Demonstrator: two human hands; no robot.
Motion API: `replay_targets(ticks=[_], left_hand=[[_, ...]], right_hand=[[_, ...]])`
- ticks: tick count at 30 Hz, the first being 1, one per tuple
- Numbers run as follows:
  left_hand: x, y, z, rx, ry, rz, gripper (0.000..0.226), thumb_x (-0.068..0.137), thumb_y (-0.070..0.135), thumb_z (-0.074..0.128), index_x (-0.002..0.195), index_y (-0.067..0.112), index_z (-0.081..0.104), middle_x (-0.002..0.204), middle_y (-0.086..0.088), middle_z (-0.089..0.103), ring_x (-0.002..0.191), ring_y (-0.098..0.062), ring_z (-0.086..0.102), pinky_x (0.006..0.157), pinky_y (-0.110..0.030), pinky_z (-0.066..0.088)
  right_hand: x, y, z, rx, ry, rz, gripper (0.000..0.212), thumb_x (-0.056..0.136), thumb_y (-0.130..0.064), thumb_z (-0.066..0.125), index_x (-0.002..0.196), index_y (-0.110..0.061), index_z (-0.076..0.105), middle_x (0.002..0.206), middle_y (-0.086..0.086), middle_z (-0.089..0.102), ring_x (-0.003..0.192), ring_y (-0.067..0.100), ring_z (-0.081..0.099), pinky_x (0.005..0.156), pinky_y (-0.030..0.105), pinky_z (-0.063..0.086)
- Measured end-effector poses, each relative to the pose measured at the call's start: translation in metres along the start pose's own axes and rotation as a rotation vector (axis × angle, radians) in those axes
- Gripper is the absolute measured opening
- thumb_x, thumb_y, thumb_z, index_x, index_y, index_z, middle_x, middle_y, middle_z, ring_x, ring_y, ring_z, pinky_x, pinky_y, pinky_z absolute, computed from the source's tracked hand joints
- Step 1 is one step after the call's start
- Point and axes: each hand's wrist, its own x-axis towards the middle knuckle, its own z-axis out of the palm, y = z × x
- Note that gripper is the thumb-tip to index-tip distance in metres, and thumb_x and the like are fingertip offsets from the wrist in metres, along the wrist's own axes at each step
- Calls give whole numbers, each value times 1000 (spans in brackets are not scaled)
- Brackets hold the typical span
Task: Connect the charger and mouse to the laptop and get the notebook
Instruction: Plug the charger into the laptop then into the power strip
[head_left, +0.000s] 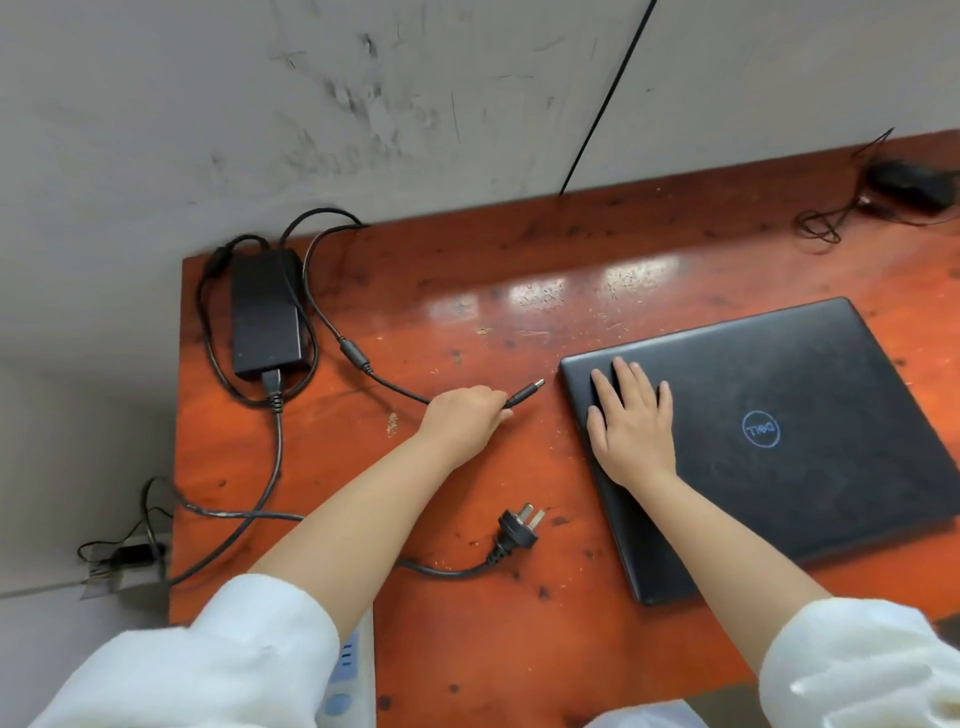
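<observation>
Closed black laptop (769, 441) on the right half of the orange bench (519, 649), lid down, round logo facing up, its left short edge turned toward the middle of the bench. Right hand (631, 421) flat on the lid near that left edge, fingers (626, 376) straight and spread, pressing down, gripping nothing. Left hand (465, 415) just left of the laptop, fingers curled round the charger plug (524, 394), pinching its black barrel; metal tip sticking out to the right, aimed at the laptop's left edge, close to it but apart, not yet in. Thin charger cable (358, 358) running from that hand back to the left, past a thicker bead on the line, looping up to the far edge of the bench and round to the charger brick (267, 317). Brick lying flat at the far left corner of the bench, long side running near to far. Thicker mains lead (278, 441) leaving the brick's near end, dropping off the left edge of the bench, coming back under the left forearm and ending in a wall plug (517, 530), prongs bare and pointing right, lying loose on the bench between the two arms. Far right corner: a dark object (909, 187) with a thin wire coiled beside it, too blurred to say what it is. White sleeves (223, 670) pushed up on both arms. Power strip (345, 675) peeking out at the near left edge, under the left sleeve.
</observation>
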Motion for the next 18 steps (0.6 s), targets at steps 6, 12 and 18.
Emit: replay_targets(ticks=[6,12,18], left_hand=[[20,15,3,36,-30,58,34,98,25,34,130,12,36,110,-16,65,95,-37,61,72,-41,48],[20,21,5,19,-21,62,29,97,20,35,120,8,47,114,-16,57,108,-32,51,80,-42,46],[24,19,4,10,7,95,31,96,18,37,121,7,51,116,-15,54,109,-29,48,82,-41,44]], right_hand=[[1,0,-1,-11,17,-9,49,84,-24,38,124,-3,54,137,24,47,130,40,40,105,62,26],[2,-1,-3,-10,16,-12,46,82,-22,44,121,-2,57,133,26,52,125,42,46,101,64,30],[2,-2,-3,-13,16,-10,44,79,-21,48,117,-2,60,129,26,56,121,43,50,97,66,34]])
